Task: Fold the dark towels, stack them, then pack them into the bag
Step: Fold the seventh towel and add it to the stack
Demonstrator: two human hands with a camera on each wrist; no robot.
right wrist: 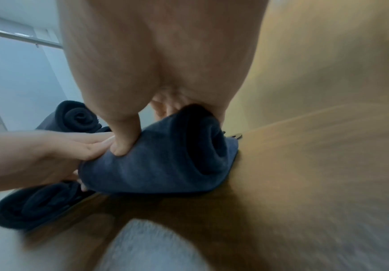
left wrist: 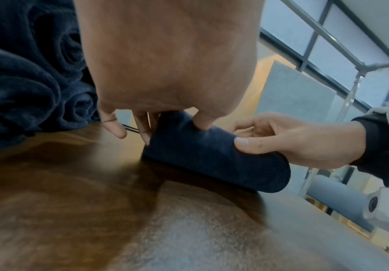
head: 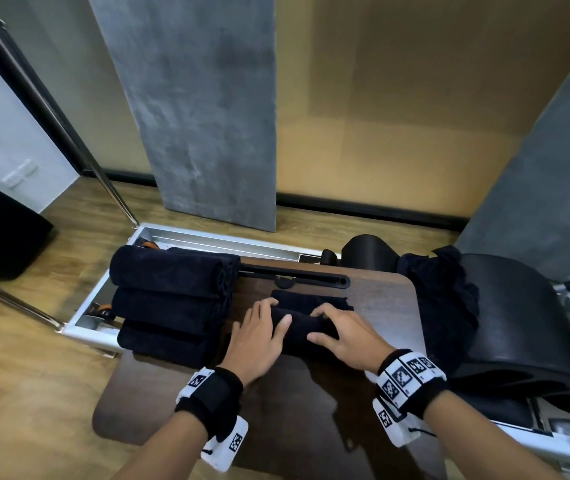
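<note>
A dark towel (head: 297,329) lies half rolled in the middle of the brown table (head: 380,306), its flat tail (head: 311,299) stretching away from me. My left hand (head: 276,311) grips the roll's left end, thumb on the near side. My right hand (head: 318,323) grips the right part, fingers curled over the top. The left wrist view shows the roll (left wrist: 211,159) under my left hand (left wrist: 172,128), with the right hand (left wrist: 246,135) pinching it. In the right wrist view my right hand (right wrist: 147,128) holds the roll (right wrist: 160,165) beside the left hand (right wrist: 91,148).
Three rolled dark towels (head: 169,306) lie side by side along the table's left edge. A loose pile of dark towels (head: 443,299) sits on a black curved pad (head: 505,323) to the right. A metal frame (head: 207,237) and a black bar (head: 294,277) lie behind the table.
</note>
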